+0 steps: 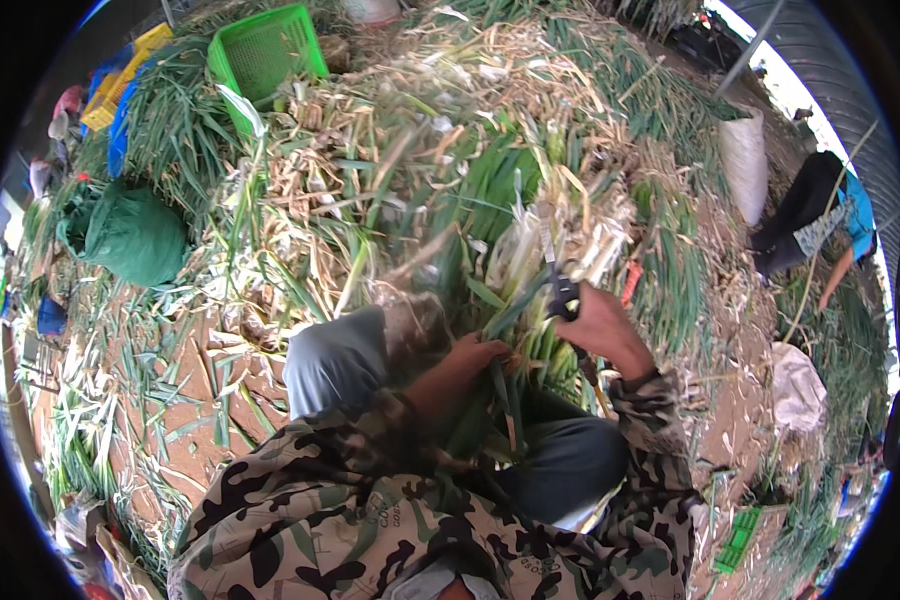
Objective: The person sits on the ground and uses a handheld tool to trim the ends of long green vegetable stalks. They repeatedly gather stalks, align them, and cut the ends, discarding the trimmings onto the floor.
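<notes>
I sit on the ground in a camouflage jacket and grey trousers. My left hand (467, 362) grips a bunch of green onions (515, 270) by its green stalks, held across my lap with the white ends pointing away. My right hand (600, 325) is closed on a black-handled knife (560, 290), its blade lying against the white stalks of the bunch. A blurred clump of trimmings (410, 320) sits over my left knee.
A large heap of cut onions and dry husks (390, 150) lies ahead. A green plastic crate (265, 55) and a green sack (130, 235) stand at the left, a white sack (745, 160) at the right. Another person (820, 225) crouches at the far right.
</notes>
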Demonstrator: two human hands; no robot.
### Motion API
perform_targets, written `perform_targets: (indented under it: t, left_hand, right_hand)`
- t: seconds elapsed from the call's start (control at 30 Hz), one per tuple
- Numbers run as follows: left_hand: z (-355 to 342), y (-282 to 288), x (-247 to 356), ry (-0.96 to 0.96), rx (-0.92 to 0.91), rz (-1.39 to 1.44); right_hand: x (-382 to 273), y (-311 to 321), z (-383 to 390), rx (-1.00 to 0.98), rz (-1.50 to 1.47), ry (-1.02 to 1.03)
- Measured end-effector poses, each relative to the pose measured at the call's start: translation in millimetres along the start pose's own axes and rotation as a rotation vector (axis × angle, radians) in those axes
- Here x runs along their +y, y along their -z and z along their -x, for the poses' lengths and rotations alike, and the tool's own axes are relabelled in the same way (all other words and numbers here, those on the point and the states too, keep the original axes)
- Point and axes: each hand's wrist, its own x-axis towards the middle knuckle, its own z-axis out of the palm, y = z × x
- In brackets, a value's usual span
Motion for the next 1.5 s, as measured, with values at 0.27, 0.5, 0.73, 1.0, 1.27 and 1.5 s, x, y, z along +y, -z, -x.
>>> perform_targets:
  t: [0.27,0.5,0.73,1.0,1.27,1.5]
  left_hand:
    - [15.7,-23.7,12.8,0.055,-0.257,0.265]
    - [-10.1,12.9,-5.0,-0.119,0.138,-0.332]
    - [-16.0,29.2,3.8,-0.143,0.208,-0.267]
    - [-12.4,-7.5,-0.5,-0.168,0.039,-0.099]
    - [-29.5,-11.4,-34.8,-0.056,0.03,-0.003]
    - [-18.9,-7.0,-29.2,0.012,-0.07,0.07]
  right_hand:
    - [9.7,-59.4,12.5,-0.29,0.246,0.029]
    - [26.9,-115.2,17.2,-0.24,0.397,0.211]
    - [33.4,-116.5,9.2,0.053,0.381,0.338]
    - [85.1,-76.9,15.9,0.077,0.16,0.036]
    - [95.3,-69.4,37.0,-0.082,0.325,-0.22]
    - [50.7,-58.8,37.5,-0.132,0.249,-0.181]
